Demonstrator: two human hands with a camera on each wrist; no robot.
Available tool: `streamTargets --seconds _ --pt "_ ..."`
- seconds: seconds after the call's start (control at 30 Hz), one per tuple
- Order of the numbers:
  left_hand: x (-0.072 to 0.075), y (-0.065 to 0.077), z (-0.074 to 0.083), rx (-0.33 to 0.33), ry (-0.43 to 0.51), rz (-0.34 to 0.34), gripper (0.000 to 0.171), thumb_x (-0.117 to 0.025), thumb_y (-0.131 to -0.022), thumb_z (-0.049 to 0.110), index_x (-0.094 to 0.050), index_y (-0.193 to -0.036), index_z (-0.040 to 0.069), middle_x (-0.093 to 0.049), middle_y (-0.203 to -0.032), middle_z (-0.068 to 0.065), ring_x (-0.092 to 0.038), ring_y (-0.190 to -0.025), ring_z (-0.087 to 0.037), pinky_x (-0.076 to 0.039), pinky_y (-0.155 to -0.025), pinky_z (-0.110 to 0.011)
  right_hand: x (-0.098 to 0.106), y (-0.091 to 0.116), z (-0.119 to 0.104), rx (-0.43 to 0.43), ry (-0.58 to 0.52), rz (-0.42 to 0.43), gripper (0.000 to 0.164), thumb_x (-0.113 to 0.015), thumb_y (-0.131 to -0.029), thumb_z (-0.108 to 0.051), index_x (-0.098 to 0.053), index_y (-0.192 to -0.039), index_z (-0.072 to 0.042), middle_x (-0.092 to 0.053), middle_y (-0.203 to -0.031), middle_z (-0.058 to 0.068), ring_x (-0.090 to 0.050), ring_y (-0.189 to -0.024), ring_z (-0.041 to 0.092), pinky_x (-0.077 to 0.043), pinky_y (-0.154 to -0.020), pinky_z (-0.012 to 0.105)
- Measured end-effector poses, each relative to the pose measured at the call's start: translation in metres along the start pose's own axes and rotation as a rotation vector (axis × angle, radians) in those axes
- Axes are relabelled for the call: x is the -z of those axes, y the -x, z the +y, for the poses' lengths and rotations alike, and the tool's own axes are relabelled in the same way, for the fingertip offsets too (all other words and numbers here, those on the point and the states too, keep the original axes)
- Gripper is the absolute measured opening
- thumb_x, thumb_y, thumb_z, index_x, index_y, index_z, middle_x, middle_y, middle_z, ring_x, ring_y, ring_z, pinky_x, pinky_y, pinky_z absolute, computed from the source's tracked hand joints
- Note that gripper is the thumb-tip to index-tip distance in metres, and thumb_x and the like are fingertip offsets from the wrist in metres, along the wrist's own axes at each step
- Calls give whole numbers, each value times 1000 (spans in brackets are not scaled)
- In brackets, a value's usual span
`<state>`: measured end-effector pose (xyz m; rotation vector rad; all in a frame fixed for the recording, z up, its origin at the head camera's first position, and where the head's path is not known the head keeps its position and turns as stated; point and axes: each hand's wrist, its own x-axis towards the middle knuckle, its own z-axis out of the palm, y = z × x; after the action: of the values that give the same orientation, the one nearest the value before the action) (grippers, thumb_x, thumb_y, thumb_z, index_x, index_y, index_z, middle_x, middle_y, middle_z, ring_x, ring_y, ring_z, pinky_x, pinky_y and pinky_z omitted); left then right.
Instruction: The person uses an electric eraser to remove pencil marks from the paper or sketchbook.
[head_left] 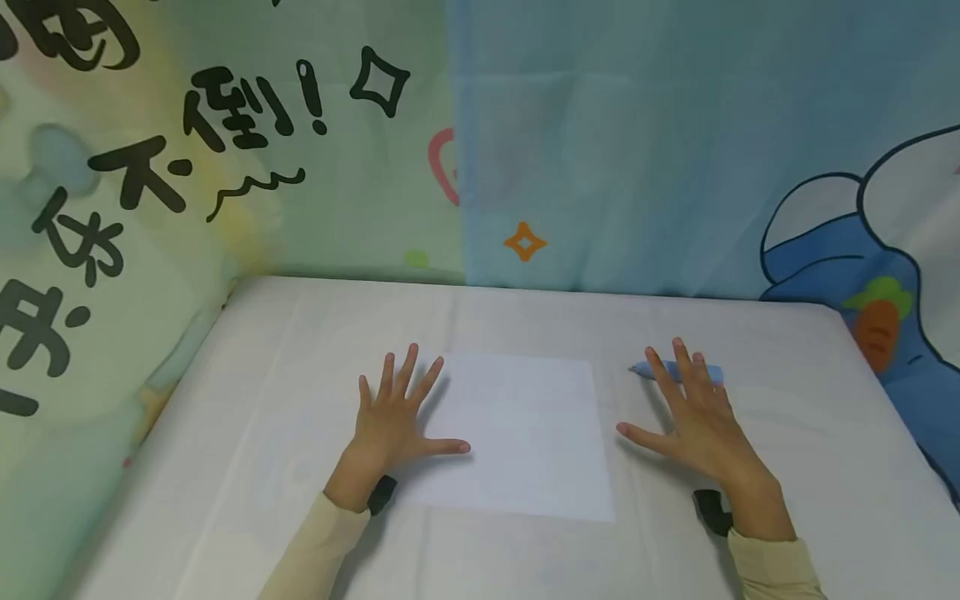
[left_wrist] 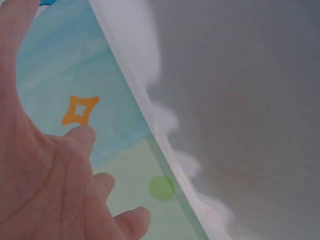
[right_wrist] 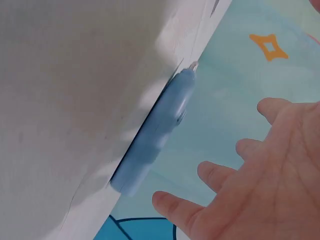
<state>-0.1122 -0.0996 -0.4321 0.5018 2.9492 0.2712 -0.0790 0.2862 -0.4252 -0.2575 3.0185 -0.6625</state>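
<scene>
A white sheet of paper (head_left: 528,433) lies flat on the white-covered table. My left hand (head_left: 390,429) is spread over its left edge, thumb pointing inward and holding nothing. To the right of the sheet my right hand (head_left: 697,425) is spread as well, its palm bare in the right wrist view. A thick light-blue pen-shaped tool (right_wrist: 155,135) with a narrow tip lies on the table, tip to the left in the head view. My right fingers partly cover it there but do not grip it.
The white tablecloth (head_left: 247,433) runs back to a printed curtain (head_left: 600,150) with stars and large black characters. A cartoon figure with a carrot (head_left: 877,333) shows at the right. Dark wrist cameras sit by both cuffs.
</scene>
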Motion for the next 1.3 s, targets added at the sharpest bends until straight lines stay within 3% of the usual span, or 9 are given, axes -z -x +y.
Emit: streamTargets --seconds 0.17,0.33,0.47,0.57,0.77,0.93,1.07,1.3 --pt "-3 3 3 5 18 -80 112 -67 -67 78 -24 -156 26 -9 -164 -9 -9 -148 -43 -17 -107 -72 7 3 7 -25 -25 14 105 -72 -87 -41 -1 -157 -11 6 -161 25 4 -144 53 -13 -101 78" --pt "-2 6 7 58 66 -153 111 -71 -65 76 -33 -153 19 -18 -162 -14 -17 -145 -46 -25 -102 -74 17 4 18 -74 -110 53 86 -66 -94 -28 -13 -155 0 -7 -157 31 -8 -141 56 -20 -97 78" --pt "2 9 9 83 81 -172 112 -74 -64 73 -35 -152 16 -23 -159 -18 -22 -143 -48 -29 -98 -75 24 -2 26 -105 -176 132 62 -61 -96 -17 -33 -142 12 -23 -146 41 -22 -132 61 -24 -99 74" --pt "4 11 10 83 68 -167 114 -76 -62 72 -35 -152 15 -26 -158 -20 -23 -142 -49 -32 -94 -77 29 -12 30 -160 -229 132 53 -56 -99 -18 -39 -134 18 -30 -139 45 -27 -128 62 -26 -101 71" --pt "2 13 11 88 47 -173 116 -78 -61 70 -33 -153 15 -25 -158 -19 -22 -142 -48 -34 -90 -77 38 -28 41 -422 -286 -56 84 -42 -99 -51 -28 -139 21 -25 -140 48 -28 -129 60 -31 -103 66" --pt "-1 13 14 79 27 -184 115 -77 -62 71 -32 -153 16 -23 -159 -18 -22 -143 -48 -34 -91 -77 36 -31 49 -514 -255 -87 94 -49 -93 -57 -27 -139 22 -23 -133 49 -35 -119 57 -37 -98 64" --pt "-2 13 15 75 10 -190 115 -75 -63 73 -31 -153 17 -23 -160 -17 -22 -143 -47 -34 -91 -76 33 -32 51 -508 -263 -60 90 -63 -88 -50 -32 -137 19 -22 -131 48 -36 -113 55 -39 -94 63" --pt "0 13 17 74 17 -184 114 -76 -63 71 -32 -153 16 -23 -159 -18 -21 -143 -47 -33 -92 -77 30 -32 62 -382 -256 1 63 -74 -83 -22 -45 -121 20 -29 -126 47 -36 -111 56 -39 -89 62"
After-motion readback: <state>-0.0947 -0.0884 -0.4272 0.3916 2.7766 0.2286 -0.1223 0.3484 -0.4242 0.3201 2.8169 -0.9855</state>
